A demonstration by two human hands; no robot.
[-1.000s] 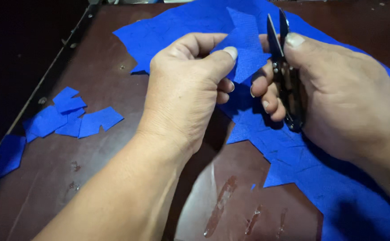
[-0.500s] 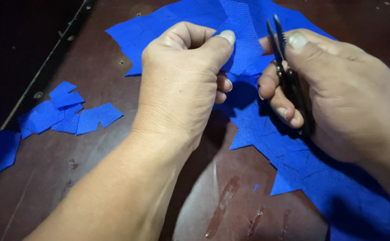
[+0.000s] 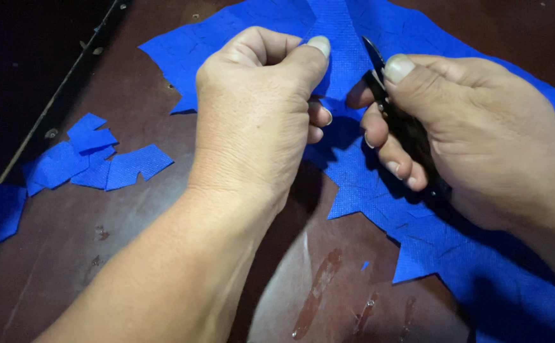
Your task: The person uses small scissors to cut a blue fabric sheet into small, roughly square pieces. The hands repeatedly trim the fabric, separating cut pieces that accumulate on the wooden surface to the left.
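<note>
My left hand (image 3: 255,121) pinches a raised flap of blue fabric (image 3: 338,38) between thumb and curled fingers, closed tight on the cloth and lifting it off a dark brown table (image 3: 163,254). Just to its right, my right hand (image 3: 468,133) is wrapped around a pair of small black scissors (image 3: 392,108), thumb pressed along the top, fingers folded under the handles. The blade tips show above my thumb, right beside the flap my left hand holds; whether the blades are parted or together I cannot tell, nor whether they touch the cloth. The rest of the blue sheet lies flat beneath and beyond both hands, its near edge cut into jagged points below my right wrist. Well to the left of my left hand, near the table's edge, sits a small heap of blue cut-off scraps (image 3: 93,162), overlapping one another. Pale scuffs mark the tabletop below my hands.
</note>
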